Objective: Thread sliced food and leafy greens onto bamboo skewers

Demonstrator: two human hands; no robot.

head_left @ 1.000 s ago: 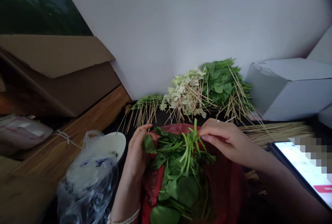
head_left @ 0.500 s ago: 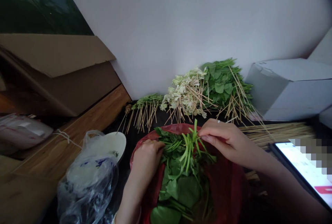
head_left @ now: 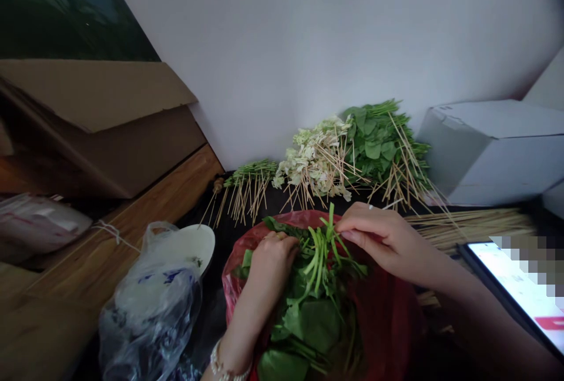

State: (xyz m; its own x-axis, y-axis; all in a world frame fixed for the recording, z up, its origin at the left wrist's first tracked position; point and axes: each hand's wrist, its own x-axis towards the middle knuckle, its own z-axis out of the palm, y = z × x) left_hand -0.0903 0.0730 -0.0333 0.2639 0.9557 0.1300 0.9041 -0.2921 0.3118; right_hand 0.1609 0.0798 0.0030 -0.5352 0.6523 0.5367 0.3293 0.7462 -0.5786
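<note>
A red plastic bag [head_left: 388,316] lies open in front of me, filled with leafy greens [head_left: 319,322]. Over its right side, my right hand [head_left: 372,237] pinches a small bunch of green stems [head_left: 324,251] between thumb and forefinger. My left hand [head_left: 273,260] is inside the bag's mouth, its fingers curled down on the leaves beside that bunch; the fingertips are partly hidden. A short pale green stem piece [head_left: 247,258] shows by the bag's left rim.
Along the wall lie skewered green stems [head_left: 253,170], skewered pale cabbage-like leaves [head_left: 315,154] and skewered leafy greens [head_left: 374,140]. Bare sticks [head_left: 480,225] and a lit phone or tablet [head_left: 513,281] are right. A white bowl [head_left: 205,246] and clear plastic bag [head_left: 145,334] stand left.
My left hand has moved right, deeper over the greens, uncovering the stem piece at the bag's left rim. My right hand and its bunch stay almost where they were.
</note>
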